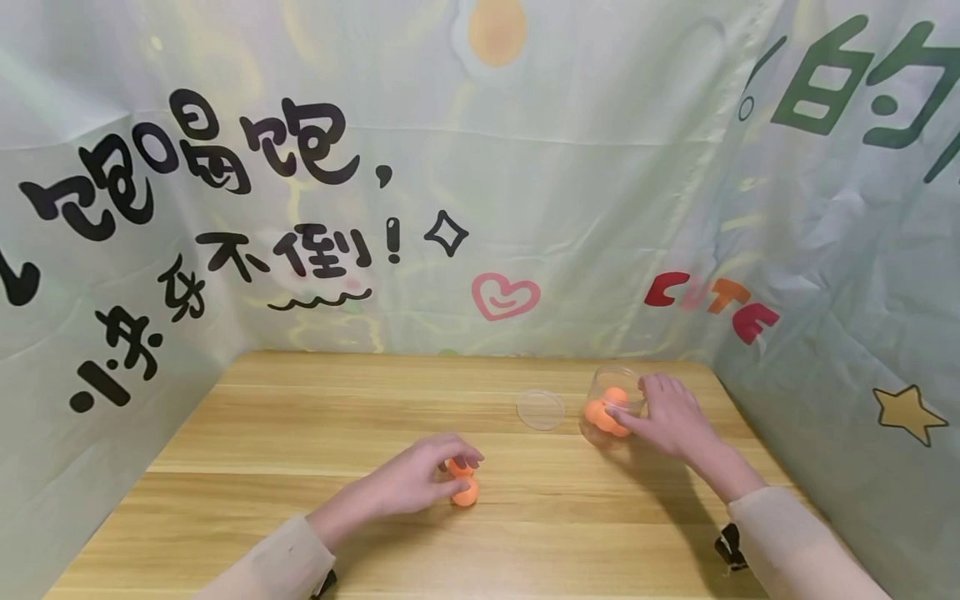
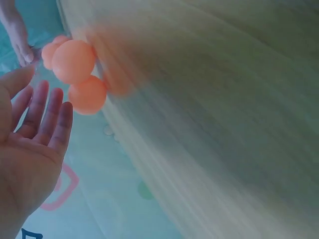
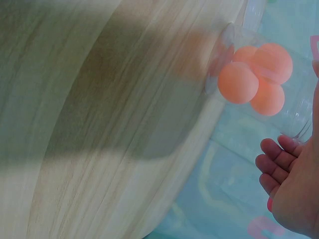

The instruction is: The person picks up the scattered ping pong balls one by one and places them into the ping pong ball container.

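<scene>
Two orange balls point(image 1: 465, 492) lie together on the wooden table below my left hand point(image 1: 408, 477). In the left wrist view, its fingers are extended beside the balls point(image 2: 73, 61), with a small space from the palm. A clear plastic jar point(image 1: 609, 379) stands on the table farther right and holds several orange balls point(image 3: 238, 82). My right hand point(image 1: 672, 417) holds the jar at its right side, thumb in front and fingers by the rim. Curled fingertips point(image 3: 273, 162) show near the rim in the right wrist view; the thumb is mostly cut off there.
A clear round lid point(image 1: 540, 410) lies flat left of the jar. Printed cloth walls point(image 1: 585, 208) enclose the wooden table point(image 1: 322, 417) at the back and both sides.
</scene>
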### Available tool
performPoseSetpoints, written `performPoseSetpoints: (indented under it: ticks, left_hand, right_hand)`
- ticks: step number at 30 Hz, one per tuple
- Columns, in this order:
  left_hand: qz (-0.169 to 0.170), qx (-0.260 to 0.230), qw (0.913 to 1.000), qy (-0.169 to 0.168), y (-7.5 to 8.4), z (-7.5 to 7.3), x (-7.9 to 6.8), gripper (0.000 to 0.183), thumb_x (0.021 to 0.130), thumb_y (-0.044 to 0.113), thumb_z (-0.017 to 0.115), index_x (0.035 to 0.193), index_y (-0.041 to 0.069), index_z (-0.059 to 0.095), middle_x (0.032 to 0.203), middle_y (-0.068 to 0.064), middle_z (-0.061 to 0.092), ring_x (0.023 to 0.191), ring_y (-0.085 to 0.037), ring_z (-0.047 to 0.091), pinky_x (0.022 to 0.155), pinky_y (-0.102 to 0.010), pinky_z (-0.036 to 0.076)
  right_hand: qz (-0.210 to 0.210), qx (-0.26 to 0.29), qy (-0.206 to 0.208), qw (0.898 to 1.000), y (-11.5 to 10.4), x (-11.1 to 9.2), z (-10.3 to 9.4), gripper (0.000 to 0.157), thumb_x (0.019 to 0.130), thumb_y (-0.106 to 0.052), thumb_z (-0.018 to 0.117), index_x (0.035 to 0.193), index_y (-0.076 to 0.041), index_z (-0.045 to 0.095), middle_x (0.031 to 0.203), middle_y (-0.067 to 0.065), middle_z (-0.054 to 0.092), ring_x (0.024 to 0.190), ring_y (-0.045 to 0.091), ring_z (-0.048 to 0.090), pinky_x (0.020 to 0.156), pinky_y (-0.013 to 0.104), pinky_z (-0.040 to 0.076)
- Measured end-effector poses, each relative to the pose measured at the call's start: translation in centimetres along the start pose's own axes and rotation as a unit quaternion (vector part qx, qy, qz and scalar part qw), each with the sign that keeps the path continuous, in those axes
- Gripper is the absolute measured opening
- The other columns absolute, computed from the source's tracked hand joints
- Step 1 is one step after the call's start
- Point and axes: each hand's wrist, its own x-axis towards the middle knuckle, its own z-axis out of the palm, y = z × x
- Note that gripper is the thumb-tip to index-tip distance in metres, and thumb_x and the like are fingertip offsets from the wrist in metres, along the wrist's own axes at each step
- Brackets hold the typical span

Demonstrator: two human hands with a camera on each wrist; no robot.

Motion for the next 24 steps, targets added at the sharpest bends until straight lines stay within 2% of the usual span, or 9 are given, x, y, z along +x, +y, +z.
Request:
performPoseSetpoints:
  ticks: [3,10,17,24]
  left_hand:
    - [0.003,0.021,0.9997,-0.011,0.0,0.0,-0.2,0.035,0.096,0.015,0.077,0.130,0.011,0.068,0.122,0.005,0.068,0.110,-0.011,0.064,0.095,-0.028,0.057]
    - [0.039,0.065,0.9971,-0.010,-0.3,0.5,-0.3,0.034,0.093,0.015,0.080,0.125,0.012,0.071,0.120,0.007,0.069,0.114,-0.008,0.063,0.102,-0.030,0.053]
    - [0.047,0.057,0.9971,-0.016,-0.2,0.9,-0.4,0.032,0.092,0.012,0.080,0.122,0.009,0.073,0.117,0.005,0.069,0.110,-0.009,0.063,0.098,-0.028,0.055]
    - [0.036,0.059,0.9973,-0.025,-0.1,1.1,-0.4,0.028,0.093,0.013,0.080,0.120,0.012,0.074,0.119,0.011,0.067,0.112,-0.005,0.060,0.103,-0.027,0.052]
  right_hand:
    - [-0.002,-0.001,0.002,1.000,0.0,0.0,0.0,0.083,0.094,-0.066,0.064,0.125,0.010,0.053,0.122,0.029,0.057,0.112,0.047,0.051,0.097,0.067,0.041]
    - [-0.004,-0.003,0.002,1.000,0.0,-0.1,0.1,0.084,0.093,-0.067,0.065,0.124,0.010,0.053,0.121,0.029,0.057,0.111,0.046,0.051,0.096,0.066,0.042]
    - [-0.004,-0.002,0.004,1.000,-0.1,-0.1,0.1,0.083,0.094,-0.066,0.064,0.125,0.010,0.053,0.122,0.030,0.057,0.113,0.047,0.051,0.096,0.067,0.042]
    - [-0.002,0.002,0.003,1.000,-0.1,-0.1,0.0,0.083,0.094,-0.065,0.064,0.126,0.011,0.052,0.124,0.030,0.056,0.115,0.048,0.051,0.098,0.068,0.040]
